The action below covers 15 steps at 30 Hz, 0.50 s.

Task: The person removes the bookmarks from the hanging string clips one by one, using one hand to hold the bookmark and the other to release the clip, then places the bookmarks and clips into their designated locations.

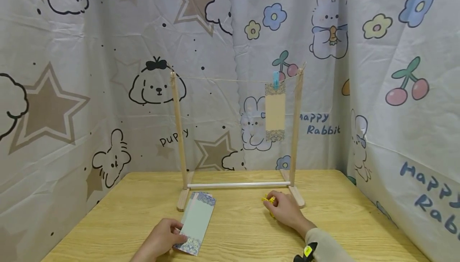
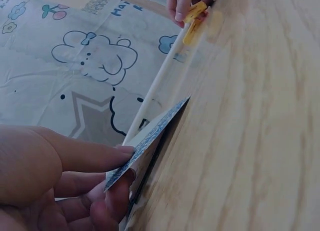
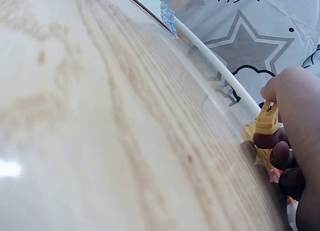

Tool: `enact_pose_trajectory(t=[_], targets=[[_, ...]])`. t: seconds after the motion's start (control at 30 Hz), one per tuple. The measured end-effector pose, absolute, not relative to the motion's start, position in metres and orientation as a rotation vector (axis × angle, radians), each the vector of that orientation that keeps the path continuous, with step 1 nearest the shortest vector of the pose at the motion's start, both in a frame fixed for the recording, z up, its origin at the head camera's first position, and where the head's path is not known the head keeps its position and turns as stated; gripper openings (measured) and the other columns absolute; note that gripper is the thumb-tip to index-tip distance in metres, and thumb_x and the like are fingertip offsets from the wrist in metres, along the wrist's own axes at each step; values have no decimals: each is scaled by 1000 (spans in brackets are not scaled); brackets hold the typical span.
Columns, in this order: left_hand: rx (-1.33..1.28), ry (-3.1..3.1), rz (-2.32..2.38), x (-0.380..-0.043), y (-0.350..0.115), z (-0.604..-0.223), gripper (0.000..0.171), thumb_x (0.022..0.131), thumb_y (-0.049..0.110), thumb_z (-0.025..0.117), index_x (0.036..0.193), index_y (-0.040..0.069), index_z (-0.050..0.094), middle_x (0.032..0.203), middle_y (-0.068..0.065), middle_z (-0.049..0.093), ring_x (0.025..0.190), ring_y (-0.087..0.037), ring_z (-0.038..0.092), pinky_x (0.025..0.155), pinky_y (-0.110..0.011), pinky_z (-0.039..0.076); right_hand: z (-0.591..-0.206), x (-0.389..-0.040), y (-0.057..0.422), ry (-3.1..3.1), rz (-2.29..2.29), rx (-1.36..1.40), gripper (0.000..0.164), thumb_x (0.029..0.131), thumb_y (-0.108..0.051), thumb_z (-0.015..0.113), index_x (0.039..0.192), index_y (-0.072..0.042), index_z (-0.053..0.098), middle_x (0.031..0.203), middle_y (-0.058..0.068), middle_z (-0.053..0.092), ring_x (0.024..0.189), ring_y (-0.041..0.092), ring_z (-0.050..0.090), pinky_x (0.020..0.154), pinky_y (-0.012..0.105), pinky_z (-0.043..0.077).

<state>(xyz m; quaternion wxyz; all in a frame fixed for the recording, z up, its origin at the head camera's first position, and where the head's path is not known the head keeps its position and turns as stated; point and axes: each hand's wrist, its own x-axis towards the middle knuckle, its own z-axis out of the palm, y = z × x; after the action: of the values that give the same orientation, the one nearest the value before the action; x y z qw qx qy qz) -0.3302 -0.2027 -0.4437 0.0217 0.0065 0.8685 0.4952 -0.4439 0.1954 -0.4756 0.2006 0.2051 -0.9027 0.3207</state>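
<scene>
My left hand (image 1: 161,236) pinches the near end of a pale green card (image 1: 198,218) with blue patterned ends, thumb on top and fingers beneath. In the left wrist view this card (image 2: 155,133) is tilted, its near end raised off the table. Edges of other paper show under its far end in the head view. On the right, my right hand (image 1: 285,210) pinches a yellow clothespin (image 3: 267,120) between thumb and fingers, low over the table. More yellow clips (image 2: 192,33) lie right by those fingers, partly hidden by the hand.
A wooden stand (image 1: 178,134) with a white crossbar (image 1: 238,184) stands at the table's (image 1: 230,230) back. A string (image 1: 215,79) runs between its posts. Near the right post, a blue clothespin (image 1: 276,80) holds a beige card (image 1: 275,112). Printed curtains (image 1: 208,134) surround the table.
</scene>
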Motion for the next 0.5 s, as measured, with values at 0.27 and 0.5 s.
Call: enact_pose_trajectory(t=[0.27, 0.5], targets=[[46, 2780, 1405, -326, -202, -446, 31, 83, 9, 86, 104, -6, 69, 81, -7, 59, 62, -18, 54, 56, -31, 49, -477, -439, 197, -2528, 837, 618, 10, 95, -23, 75, 98, -15, 71, 56, -15, 45, 48, 3, 39, 101, 53, 50], [-37, 2784, 1374, -325, -204, -442, 29, 81, 13, 88, 99, 0, 69, 78, -8, 62, 59, -19, 58, 54, -31, 48, -475, -439, 201, -2530, 649, 624, 18, 91, -30, 77, 94, -16, 66, 60, -15, 43, 52, 3, 39, 54, 27, 40]])
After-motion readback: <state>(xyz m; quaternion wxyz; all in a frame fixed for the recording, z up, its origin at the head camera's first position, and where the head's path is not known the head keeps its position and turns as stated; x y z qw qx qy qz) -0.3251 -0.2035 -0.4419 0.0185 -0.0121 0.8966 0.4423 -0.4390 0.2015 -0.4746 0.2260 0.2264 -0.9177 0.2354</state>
